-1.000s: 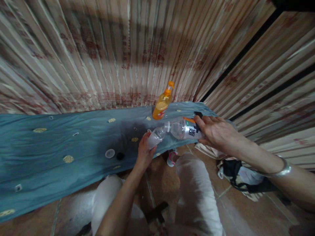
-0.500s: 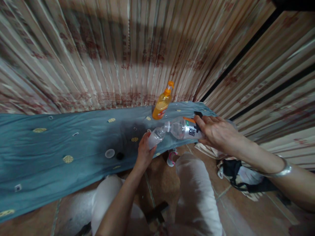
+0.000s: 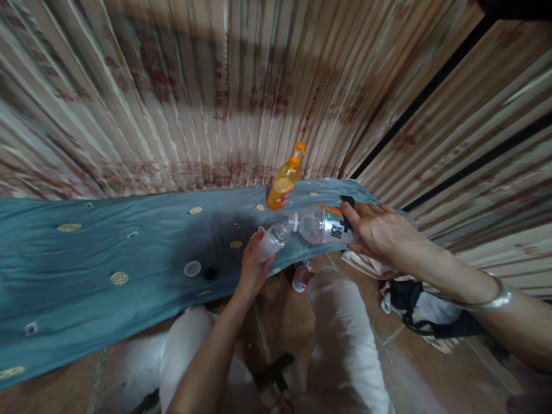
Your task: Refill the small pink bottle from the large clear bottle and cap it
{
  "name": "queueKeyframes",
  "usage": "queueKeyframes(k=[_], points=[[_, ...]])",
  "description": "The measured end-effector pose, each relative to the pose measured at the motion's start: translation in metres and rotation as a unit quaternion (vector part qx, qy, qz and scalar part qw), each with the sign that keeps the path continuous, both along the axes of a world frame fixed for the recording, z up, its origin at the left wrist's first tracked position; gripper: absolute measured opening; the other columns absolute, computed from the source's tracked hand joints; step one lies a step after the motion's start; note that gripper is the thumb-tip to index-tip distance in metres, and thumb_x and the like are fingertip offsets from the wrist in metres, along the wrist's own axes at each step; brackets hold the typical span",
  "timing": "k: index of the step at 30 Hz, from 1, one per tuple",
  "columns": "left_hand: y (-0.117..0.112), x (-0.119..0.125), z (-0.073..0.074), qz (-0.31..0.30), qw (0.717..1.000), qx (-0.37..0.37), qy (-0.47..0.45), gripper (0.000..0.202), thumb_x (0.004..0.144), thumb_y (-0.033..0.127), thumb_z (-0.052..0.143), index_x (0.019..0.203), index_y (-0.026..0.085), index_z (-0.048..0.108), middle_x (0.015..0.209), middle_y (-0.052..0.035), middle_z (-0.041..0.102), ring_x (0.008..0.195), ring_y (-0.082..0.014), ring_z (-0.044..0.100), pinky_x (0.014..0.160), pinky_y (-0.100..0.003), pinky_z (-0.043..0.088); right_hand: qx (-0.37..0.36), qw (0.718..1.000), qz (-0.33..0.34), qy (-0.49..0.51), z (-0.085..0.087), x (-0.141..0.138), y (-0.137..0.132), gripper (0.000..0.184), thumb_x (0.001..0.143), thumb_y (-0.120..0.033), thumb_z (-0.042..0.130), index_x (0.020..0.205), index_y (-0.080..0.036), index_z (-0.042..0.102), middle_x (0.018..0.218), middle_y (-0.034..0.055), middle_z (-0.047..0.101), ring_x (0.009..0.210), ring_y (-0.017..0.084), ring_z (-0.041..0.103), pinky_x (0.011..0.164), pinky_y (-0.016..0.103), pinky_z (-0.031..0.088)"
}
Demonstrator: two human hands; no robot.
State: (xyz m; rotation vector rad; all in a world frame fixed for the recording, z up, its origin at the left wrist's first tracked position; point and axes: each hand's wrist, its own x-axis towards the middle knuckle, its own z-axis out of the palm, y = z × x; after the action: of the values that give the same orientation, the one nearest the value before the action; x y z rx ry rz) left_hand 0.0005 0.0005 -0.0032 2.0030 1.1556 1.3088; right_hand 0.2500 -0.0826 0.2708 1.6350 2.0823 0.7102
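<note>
My right hand (image 3: 377,230) is wrapped round a clear plastic bottle (image 3: 313,225) with a silver, orange and black label. That bottle lies nearly level, its neck pointing left and slightly down. In my left hand (image 3: 254,264) is a small translucent bottle (image 3: 271,242), tilted up to the right. The two mouths meet; whether one sits inside the other I cannot tell. Any liquid passing between them is too faint to make out. Behind them a pump bottle (image 3: 282,187) of orange-yellow liquid stands on the blue cloth (image 3: 150,230).
A round translucent lid (image 3: 192,268) and a black cap (image 3: 210,273) lie on the cloth to the left. Pleated curtains (image 3: 194,103) hang behind and to the right. Dark and light fabric (image 3: 431,310) is heaped on the tiled floor (image 3: 276,322), lower right.
</note>
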Motion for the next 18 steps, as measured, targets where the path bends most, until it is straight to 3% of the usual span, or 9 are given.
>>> queueKeyframes(k=[18], points=[[-0.0003,0.0008,0.0029,0.004,1.0,-0.013,0.001,0.068,0.089,0.017,0.077,0.153,0.023,0.056,0.154,-0.0162,0.074,0.141,-0.0346,0.075,0.121,-0.053,0.063,-0.003,1.0,-0.012,0.004,0.0001,-0.0021,-0.0002,0.074,0.087,-0.032,0.089,0.15,-0.007,0.061,0.116,0.0202,0.08,0.105,0.035,0.075,0.091,0.039,0.047]])
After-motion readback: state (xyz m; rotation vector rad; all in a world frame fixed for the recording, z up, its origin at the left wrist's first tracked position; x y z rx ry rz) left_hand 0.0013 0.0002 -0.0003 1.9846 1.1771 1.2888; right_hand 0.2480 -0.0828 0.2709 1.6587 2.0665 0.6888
